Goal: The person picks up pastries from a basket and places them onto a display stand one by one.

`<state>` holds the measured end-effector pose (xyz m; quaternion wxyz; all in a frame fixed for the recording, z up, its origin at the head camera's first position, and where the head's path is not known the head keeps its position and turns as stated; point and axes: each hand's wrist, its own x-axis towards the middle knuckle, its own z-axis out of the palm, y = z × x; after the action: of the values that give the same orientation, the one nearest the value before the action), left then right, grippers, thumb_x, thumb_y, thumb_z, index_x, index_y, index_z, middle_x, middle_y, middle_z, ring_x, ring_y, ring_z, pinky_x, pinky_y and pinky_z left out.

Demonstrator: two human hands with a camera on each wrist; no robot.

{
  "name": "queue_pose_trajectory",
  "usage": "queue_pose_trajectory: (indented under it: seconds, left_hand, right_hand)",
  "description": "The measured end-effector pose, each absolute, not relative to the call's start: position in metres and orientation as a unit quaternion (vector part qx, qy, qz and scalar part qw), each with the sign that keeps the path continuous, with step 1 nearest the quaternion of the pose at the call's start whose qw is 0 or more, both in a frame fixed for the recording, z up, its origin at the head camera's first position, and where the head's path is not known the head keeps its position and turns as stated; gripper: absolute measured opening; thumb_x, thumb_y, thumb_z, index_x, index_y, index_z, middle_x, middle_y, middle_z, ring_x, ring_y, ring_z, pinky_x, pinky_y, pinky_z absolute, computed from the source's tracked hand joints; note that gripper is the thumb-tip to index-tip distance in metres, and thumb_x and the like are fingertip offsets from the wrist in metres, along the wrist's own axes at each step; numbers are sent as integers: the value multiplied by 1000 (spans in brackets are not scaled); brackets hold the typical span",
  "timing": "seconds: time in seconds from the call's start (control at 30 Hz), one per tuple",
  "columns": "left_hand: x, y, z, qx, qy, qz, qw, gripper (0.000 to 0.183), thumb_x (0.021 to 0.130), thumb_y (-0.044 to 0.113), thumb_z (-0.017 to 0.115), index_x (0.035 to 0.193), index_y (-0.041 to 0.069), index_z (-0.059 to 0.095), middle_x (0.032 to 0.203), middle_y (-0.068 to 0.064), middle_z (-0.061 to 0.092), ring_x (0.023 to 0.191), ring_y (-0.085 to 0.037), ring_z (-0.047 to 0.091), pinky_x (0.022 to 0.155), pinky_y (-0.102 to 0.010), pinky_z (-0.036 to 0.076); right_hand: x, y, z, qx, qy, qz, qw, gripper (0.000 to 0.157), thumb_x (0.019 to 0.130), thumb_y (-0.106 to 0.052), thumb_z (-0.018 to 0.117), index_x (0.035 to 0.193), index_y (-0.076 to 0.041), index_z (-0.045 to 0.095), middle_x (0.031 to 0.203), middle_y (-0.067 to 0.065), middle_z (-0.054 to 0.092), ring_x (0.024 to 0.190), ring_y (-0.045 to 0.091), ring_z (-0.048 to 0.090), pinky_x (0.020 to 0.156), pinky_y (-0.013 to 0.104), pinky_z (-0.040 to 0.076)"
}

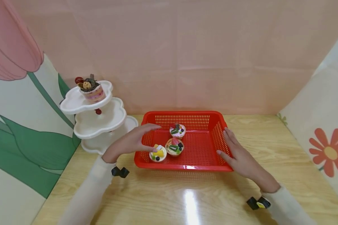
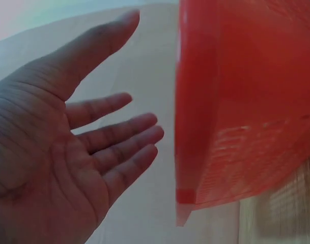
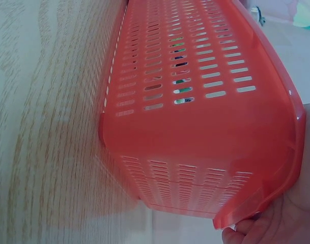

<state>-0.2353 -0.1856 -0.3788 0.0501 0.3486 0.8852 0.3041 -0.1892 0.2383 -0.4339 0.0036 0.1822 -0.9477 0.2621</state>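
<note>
One red basket (image 1: 198, 149) stands in the centre of the head view on the wooden desk (image 1: 284, 162). Three small cupcakes lie in its left half: one with pink frosting (image 1: 177, 130) toward the back, one with a strawberry slice (image 1: 174, 146) in the middle, and one with yellow fruit (image 1: 158, 153) at the front left corner.

The left hand (image 1: 130, 141) reaches over the basket's left rim, fingers stretched out and relaxed, grasping nothing; its fingertips lie just beside the yellow-fruit cupcake, and the left wrist view shows the palm spread with the red wall just beside it. The right hand (image 1: 239, 154) rests flat against the basket's right outer wall, fingers straight; in the right wrist view, lower right corner, a bit of the hand touches the rim. Neither hand is curled round anything.

At the left of the head view stands one white three-tier stand (image 1: 101, 123). One larger decorated cake (image 1: 91, 89) sits on its top tier; the two lower tiers carry nothing visible.
</note>
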Motion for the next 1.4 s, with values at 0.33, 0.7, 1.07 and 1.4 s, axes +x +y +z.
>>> queue_pose_trajectory:
  seconds: [0.33,0.7,1.07,1.4]
  left_hand:
    - [-248,-180,-381,383,880,241,146,87,79,31,89,152,13,45,153,-7,48,137,-25,46,111,-45,43]
    - [-248,-173,-384,380,893,141,194,79,80,27,88,147,6,51,150,-11,51,145,-35,37,118,-49,33]
    - [-248,-164,-395,366,914,68,162,74,77,30,90,140,8,59,140,-6,61,138,-27,47,124,-44,17]
    - [-248,-163,-398,378,910,77,152,66,73,28,93,131,11,66,128,-1,67,127,-20,56,125,-43,13]
  right_hand:
    - [-189,238,-434,184,-947,263,6,86,103,-48,54,160,1,12,170,12,-1,155,37,2,104,71,35]
    - [-189,238,-434,180,-948,262,2,86,103,-47,54,160,1,12,170,11,-2,155,36,2,106,70,34]
    - [-188,239,-436,184,-949,258,13,85,103,-44,56,160,2,13,170,11,0,155,36,2,105,71,34]
    - [-188,240,-437,187,-948,256,16,85,103,-45,55,160,2,12,170,11,-1,155,35,2,106,71,33]
